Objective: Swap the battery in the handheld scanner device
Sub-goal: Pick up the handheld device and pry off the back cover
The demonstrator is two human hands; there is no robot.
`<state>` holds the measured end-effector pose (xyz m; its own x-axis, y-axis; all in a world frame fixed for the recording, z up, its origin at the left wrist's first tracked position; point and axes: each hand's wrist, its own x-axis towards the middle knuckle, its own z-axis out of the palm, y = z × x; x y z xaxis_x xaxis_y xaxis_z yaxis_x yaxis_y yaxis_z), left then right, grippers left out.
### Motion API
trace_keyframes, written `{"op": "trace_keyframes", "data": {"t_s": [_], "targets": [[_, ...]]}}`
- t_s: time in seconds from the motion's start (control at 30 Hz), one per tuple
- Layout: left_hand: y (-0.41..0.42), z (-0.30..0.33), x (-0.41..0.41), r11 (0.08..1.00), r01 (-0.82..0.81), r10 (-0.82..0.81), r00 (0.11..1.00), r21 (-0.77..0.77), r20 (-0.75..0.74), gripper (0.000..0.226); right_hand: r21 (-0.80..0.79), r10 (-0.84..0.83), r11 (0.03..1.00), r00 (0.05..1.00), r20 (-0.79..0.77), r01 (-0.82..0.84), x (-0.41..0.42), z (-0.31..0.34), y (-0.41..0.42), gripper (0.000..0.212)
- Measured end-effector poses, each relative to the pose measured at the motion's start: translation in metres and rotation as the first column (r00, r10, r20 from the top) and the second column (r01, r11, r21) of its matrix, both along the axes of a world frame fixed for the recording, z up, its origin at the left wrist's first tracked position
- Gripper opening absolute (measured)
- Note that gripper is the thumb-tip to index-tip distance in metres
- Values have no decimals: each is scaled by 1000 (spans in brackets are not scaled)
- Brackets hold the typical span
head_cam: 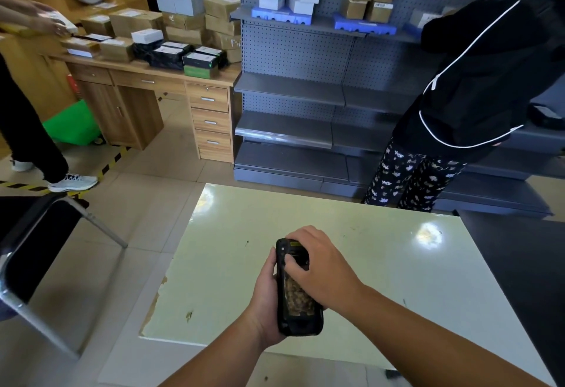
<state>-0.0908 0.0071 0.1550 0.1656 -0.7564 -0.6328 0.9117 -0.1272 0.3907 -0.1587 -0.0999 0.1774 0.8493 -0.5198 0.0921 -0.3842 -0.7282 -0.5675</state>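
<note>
while the left hand (265, 301) cradles the black rubber-cased handheld scanner (297, 288) from its lower left side in a closed grip, the device is held upright in the air just above the pale green glossy bench (382, 264), with its upper end pointing away from the person. the right hand (321, 267) lies across the upper part with its fingers (295, 264) curled and pressing on the casing, so i judge the step is working the battery cover or latch, best done with a firm left hold and steady thumb pressure rather than prying. farther off, grey metal shelving (305, 93) carries boxes, and no spare battery is visible.
</note>
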Motion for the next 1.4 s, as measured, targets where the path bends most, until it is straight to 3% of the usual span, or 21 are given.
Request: {"op": "trace_keyframes", "data": {"t_s": [0.1,0.2,0.5,0.83,0.9,1.07,1.4], "targets": [[0,0,4,1000,-22,22,1000,-19,-1,75,176,-136,976,990,25,130,-9,-1,-4,47],[1,2,10,998,-43,41,999,-52,-25,79,497,-186,856,982,40,142,-20,5,-10,38],[-1,0,12,991,15,-16,1000,-135,-8,83,591,-207,795,977,51,137,-19,10,-11,31],[-5,-15,12,994,-31,32,999,-105,12,78,785,-350,578,937,-9,224,-8,5,-1,36],[-6,-19,14,997,-35,38,999,-76,36,78,809,-385,520,921,-64,274,-2,5,2,36],[-7,-21,22,999,19,-23,988,28,151,75,804,-412,296,828,-380,516,19,16,19,26],[-14,-33,17,999,-43,42,988,1,146,73,796,-453,63,728,-515,603,37,9,20,31]]}}
